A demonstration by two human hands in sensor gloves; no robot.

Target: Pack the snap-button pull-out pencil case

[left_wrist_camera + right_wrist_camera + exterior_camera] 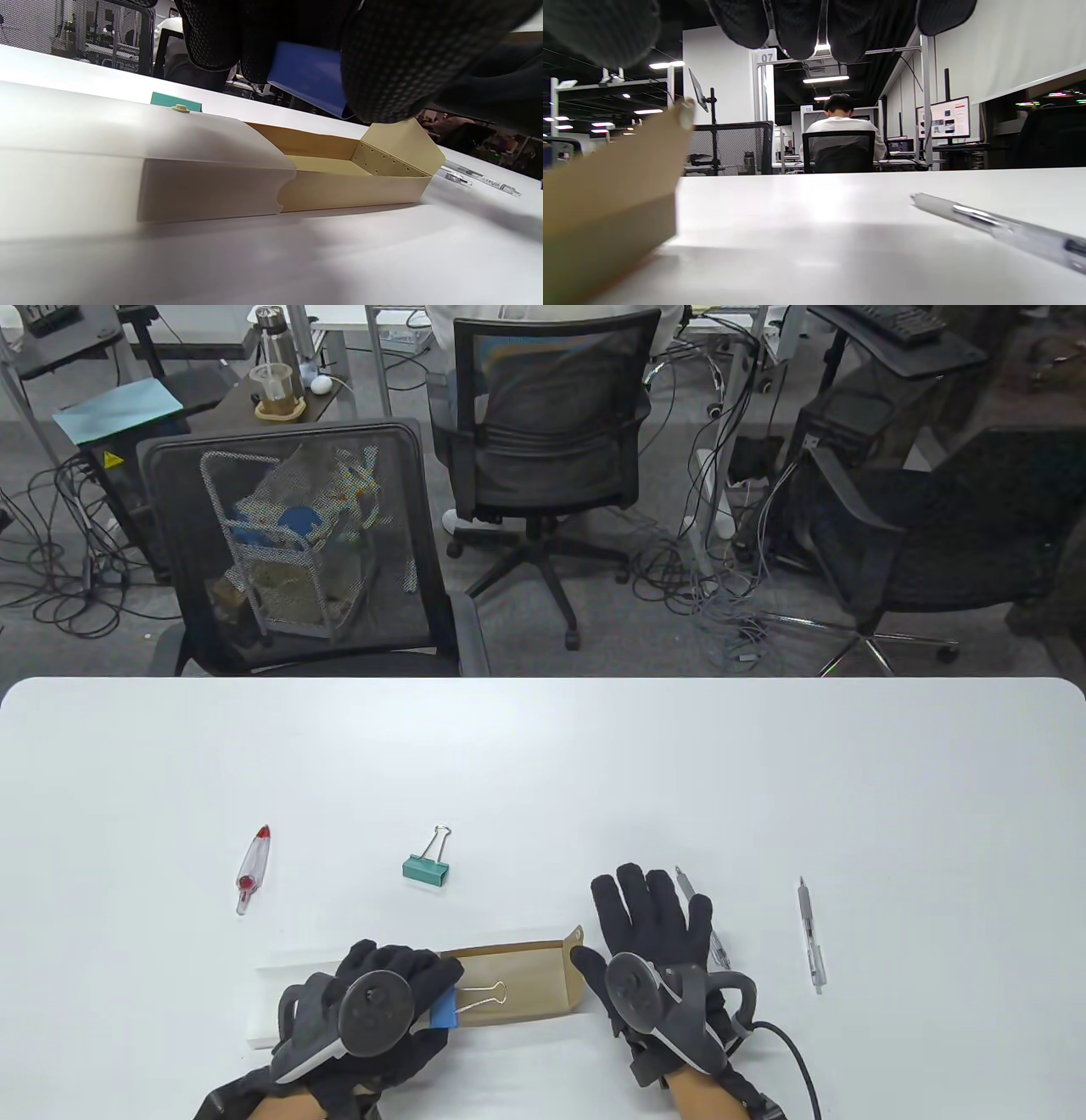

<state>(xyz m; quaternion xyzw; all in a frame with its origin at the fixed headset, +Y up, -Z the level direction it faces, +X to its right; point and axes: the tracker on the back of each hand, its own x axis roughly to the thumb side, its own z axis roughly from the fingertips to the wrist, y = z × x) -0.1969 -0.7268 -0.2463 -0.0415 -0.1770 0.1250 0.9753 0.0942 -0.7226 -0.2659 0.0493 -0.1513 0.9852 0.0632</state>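
Observation:
The pencil case lies near the table's front edge: a frosted white sleeve (297, 993) (127, 169) with a tan drawer (526, 984) (352, 186) pulled out to the right. My left hand (382, 1001) hovers over the drawer's left part and holds a blue binder clip (445, 1010) (309, 78), its wire handles over the drawer. My right hand (653, 950) lies flat and open on the table just right of the drawer's end flap (628, 148), partly over a clear pen (704, 916) (1001, 231).
A green binder clip (426, 865) (176, 103) lies behind the case. A clear red-tipped pen-like item (253, 867) lies at the left. A second clear pen (812, 931) lies at the right. Office chairs stand beyond the table's far edge.

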